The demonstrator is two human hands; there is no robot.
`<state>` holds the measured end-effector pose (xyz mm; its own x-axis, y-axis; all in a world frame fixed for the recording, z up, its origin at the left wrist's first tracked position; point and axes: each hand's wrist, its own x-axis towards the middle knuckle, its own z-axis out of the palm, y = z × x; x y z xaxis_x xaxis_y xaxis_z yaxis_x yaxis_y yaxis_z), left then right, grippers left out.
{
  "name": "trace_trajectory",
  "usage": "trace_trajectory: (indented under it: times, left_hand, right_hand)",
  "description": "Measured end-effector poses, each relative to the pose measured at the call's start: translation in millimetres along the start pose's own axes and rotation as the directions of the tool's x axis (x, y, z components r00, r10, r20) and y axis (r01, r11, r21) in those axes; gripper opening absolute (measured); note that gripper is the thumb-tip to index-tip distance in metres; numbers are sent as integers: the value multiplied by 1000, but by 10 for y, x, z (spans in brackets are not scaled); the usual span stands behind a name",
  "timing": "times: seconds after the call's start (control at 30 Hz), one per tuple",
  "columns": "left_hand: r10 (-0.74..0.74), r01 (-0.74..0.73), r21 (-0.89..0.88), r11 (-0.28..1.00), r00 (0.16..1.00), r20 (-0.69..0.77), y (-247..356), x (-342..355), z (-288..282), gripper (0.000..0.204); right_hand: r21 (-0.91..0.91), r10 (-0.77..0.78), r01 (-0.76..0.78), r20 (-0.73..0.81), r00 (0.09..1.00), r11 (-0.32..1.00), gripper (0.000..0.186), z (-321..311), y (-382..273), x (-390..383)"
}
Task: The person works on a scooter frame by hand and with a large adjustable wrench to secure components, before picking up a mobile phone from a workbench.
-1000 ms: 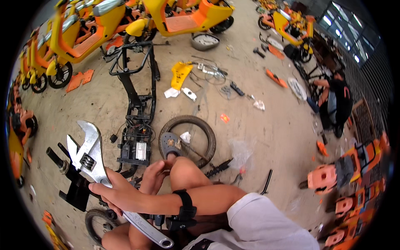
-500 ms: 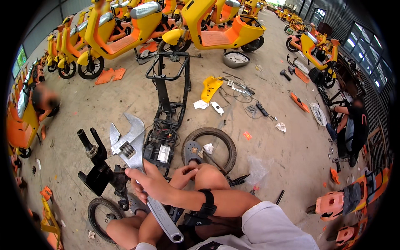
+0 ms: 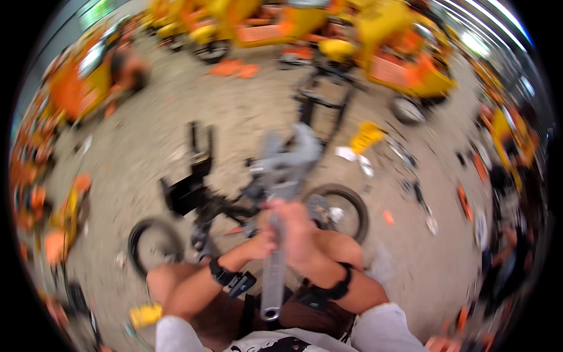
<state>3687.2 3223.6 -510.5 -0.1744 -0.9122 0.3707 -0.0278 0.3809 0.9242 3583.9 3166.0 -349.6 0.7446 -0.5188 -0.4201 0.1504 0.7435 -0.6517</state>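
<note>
A large silver adjustable wrench [image 3: 273,284] stands upright in front of me, jaws up and handle toward my lap. My right hand [image 3: 295,230] is closed round its upper handle. Against the left side of the handle, just lower, my left hand [image 3: 262,242] is closed too; motion blur softens its fingers. Left of the wrench is a black steering fork assembly [image 3: 202,202] with a bracket and upright tubes. Beyond the jaws lies a black scooter frame [image 3: 325,97], partly hidden by the wrench.
One wheel [image 3: 359,214] lies by my right foot, another tyre [image 3: 136,249] by my left knee. A yellow panel [image 3: 368,136] and cables lie farther right. Yellow scooters [image 3: 264,29] line the back. Another person [image 3: 513,249] sits at the far right.
My view has swung left, blurring the picture. The wrench has turned more upright between my hands. My left hand has come from beside my knee onto the handle.
</note>
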Motion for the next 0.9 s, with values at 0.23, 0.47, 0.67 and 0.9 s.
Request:
trace_trajectory:
  times: [0.23, 0.47, 0.67, 0.9]
  left_hand:
    - [-640, 647, 85, 758, 763, -91, 1412, -322, -243, 19]
    - [88, -62, 73, 995, 300, -950, 1562, -756, -715, 32]
    - [344, 406, 406, 819, 219, -913, 1242, -875, -956, 33]
    - [284, 441, 409, 799, 323, -903, 1162, -828, -954, 53]
  right_hand:
    - [-111, 22, -5, 147, 989, 994, 45, -184, 130, -44]
    - [-179, 78, -52, 140, 987, 983, 31, -161, 216, 14]
    - [-252, 209, -158, 193, 959, 955, 31, -21, 286, 64]
    - [-340, 333, -240, 250, 909, 909, 30, 362, 280, 160]
